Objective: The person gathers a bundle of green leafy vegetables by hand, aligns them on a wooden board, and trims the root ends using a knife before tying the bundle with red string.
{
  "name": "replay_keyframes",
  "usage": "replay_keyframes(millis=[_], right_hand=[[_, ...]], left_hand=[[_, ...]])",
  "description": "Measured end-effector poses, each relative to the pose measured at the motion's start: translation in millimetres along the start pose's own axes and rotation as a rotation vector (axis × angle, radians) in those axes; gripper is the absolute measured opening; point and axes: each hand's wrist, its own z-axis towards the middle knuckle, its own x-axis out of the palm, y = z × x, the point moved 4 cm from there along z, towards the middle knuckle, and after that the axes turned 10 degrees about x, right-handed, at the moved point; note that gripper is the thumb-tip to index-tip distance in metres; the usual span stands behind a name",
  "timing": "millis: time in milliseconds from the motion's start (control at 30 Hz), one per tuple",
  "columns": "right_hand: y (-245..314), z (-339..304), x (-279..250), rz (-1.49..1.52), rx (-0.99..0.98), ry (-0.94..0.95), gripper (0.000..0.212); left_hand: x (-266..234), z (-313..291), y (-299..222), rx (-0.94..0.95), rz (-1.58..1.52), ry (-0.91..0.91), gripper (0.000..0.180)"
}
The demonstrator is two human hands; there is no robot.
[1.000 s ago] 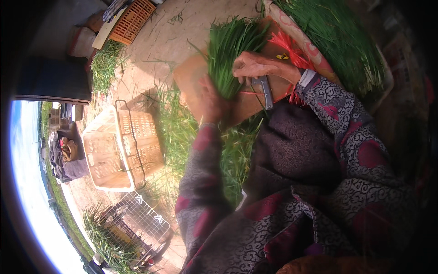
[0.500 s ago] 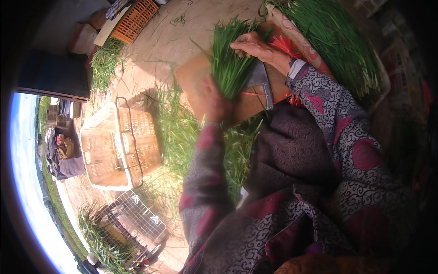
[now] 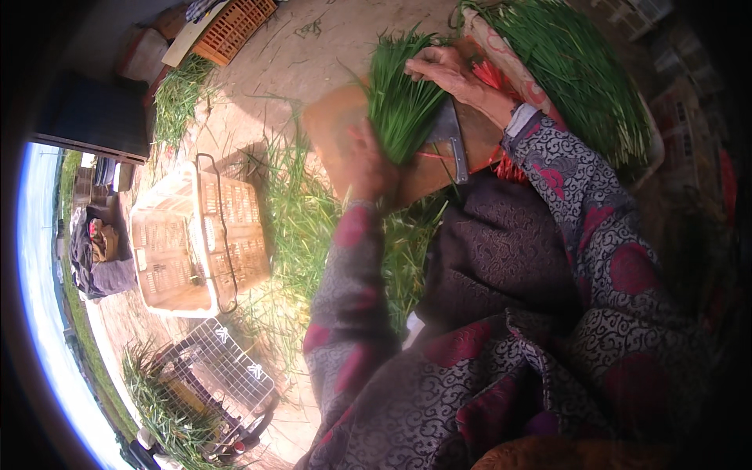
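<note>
A bunch of green chives lies on an orange-brown board in front of me. My left hand is at the bunch's lower left side, smeared by motion, so its grip does not show. Over the bunch's upper right side, my right hand has its fingers curled together in a pinch. Whatever is between those fingertips is too small to make out. A broad-bladed cleaver rests on the board right of the bunch, its handle pointing toward me. Red ties lie beside my right wrist.
A large heap of chives fills the far right. Loose leaves cover the ground on my left. Beyond them stand a pale plastic basket with a handle and a wire rack. An orange crate sits at the far left.
My right hand has shifted slightly up and to the right over the bunch. The bunch's leaf tips look more fanned out. My left hand stays beside it, blurred in both pictures.
</note>
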Motion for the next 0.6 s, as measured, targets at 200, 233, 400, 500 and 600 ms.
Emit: replay_keyframes(millis=[200,233,400,500,600], right_hand=[[13,-26,71,-0.264,0.163,0.600,0.026],[15,-22,64,-0.334,0.116,0.580,0.028],[30,12,12,-0.703,-0.012,0.402,0.024],[56,16,-14,-0.845,-0.209,0.183,0.025],[54,22,-62,-0.672,-0.072,0.028,0.029]], left_hand=[[-17,-9,7,-0.016,0.107,0.144,0.150],[-21,-8,1,-0.035,0.068,0.183,0.151],[-23,-9,-7,0.009,0.081,0.134,0.153],[-23,-14,-3,0.047,0.110,0.023,0.152],[-16,-9,-5,0.003,-0.008,0.096,0.151]])
